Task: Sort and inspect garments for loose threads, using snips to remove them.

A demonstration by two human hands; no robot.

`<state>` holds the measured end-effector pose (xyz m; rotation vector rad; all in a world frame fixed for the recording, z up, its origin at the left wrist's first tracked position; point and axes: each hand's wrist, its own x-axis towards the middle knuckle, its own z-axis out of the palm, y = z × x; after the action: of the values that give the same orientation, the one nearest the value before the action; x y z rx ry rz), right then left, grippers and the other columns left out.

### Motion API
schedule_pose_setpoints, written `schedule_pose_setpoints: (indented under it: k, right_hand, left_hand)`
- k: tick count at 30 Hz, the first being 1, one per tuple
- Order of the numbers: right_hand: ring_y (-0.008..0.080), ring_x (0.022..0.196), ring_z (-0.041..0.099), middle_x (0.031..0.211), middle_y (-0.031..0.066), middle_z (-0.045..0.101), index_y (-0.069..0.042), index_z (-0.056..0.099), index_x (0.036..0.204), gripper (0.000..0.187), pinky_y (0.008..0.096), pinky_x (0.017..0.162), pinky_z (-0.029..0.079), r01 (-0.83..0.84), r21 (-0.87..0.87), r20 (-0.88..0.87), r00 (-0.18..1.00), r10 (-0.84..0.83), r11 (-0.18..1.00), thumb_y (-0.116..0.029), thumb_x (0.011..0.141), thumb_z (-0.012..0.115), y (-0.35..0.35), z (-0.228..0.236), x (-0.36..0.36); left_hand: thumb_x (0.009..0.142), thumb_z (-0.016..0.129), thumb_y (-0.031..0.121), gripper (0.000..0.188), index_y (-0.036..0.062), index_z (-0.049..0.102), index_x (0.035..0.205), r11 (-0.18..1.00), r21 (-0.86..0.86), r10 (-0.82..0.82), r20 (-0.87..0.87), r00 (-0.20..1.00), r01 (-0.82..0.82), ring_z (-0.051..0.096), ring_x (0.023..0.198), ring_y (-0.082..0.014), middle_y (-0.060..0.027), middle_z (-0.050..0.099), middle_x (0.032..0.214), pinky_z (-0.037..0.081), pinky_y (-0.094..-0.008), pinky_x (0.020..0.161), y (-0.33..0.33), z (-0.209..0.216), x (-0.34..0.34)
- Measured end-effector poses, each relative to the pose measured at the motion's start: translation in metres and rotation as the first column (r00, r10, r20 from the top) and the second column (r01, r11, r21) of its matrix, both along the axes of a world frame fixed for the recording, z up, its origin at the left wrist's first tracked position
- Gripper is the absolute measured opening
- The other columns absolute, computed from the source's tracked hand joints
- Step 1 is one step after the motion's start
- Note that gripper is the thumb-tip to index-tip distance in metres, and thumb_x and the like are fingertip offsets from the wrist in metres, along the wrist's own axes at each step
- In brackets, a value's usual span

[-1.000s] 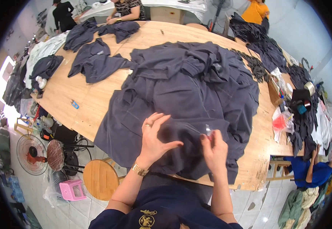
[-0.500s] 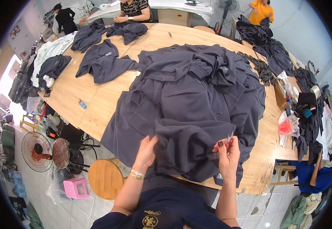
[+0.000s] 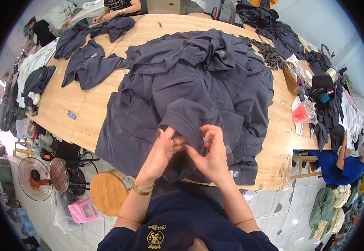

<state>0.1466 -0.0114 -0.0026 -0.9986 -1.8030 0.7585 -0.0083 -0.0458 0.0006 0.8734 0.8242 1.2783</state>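
Note:
A dark grey garment (image 3: 186, 113) with a gathered elastic edge is raised in front of me, on top of a large heap of the same cloth (image 3: 232, 92). My left hand (image 3: 159, 157) is closed on that edge, with some fingers inside the opening. Close beside it, my right hand (image 3: 211, 157) bends its fingers against the cloth. Small thread snips (image 3: 207, 145) with a red part are tucked in the right hand, mostly hidden by its fingers. The two hands nearly meet at the fold.
More dark garments (image 3: 92, 67) lie at the left on the wooden table (image 3: 94, 104), near blue snips (image 3: 72, 115). A red drink in a plastic bag (image 3: 302, 112) stands at the right. A round stool (image 3: 108, 193) is near the table's front edge. Other people work around.
My hands have come together at the garment, the right one moving left with the snips. The gathered edge is now lifted and turned up between them. The whole view has shifted.

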Motion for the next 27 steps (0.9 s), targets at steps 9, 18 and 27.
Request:
schedule_pose_setpoints:
  k: [9,18,27]
  right_hand:
    - [0.0038,0.078,0.043,0.082,-0.0039,0.04,-0.011,0.038,0.086,0.025,0.0187,0.071,0.036,-0.337,-0.431,-0.741,0.661,-0.115,0.837,0.007,0.085,0.055,0.026,0.002,0.036]
    - [0.002,0.064,0.047,0.074,-0.0049,0.049,-0.012,0.043,0.083,0.02,0.0176,0.058,0.038,-0.356,-0.444,-0.792,0.585,-0.174,0.822,0.001,0.086,0.057,0.06,0.011,0.071]
    - [0.0104,0.069,0.059,0.08,0.0012,0.057,-0.009,0.049,0.088,0.013,0.023,0.062,0.048,-0.399,-0.55,-0.803,0.495,-0.333,0.733,0.002,0.087,0.056,0.088,-0.065,0.075]
  left_hand:
    - [0.071,0.075,0.007,0.044,0.0072,0.06,0.112,0.659,0.697,0.75,-0.633,0.19,-0.281,0.058,0.097,-0.0316,-0.014,0.06,0.109,0.048,-0.0349,0.082,0.008,0.002,0.008]
    - [0.094,0.056,0.022,0.023,0.0004,0.063,0.095,0.979,-0.156,-0.122,0.054,0.991,0.129,0.054,0.076,-0.0038,0.0033,0.063,0.09,0.044,-0.019,0.072,0.052,-0.016,-0.013]
    - [0.096,0.053,0.023,0.023,0.0022,0.059,0.088,0.948,0.166,0.319,-0.491,0.811,-0.272,0.052,0.069,-0.006,0.0022,0.059,0.078,0.044,-0.0216,0.066,0.078,-0.063,-0.006]
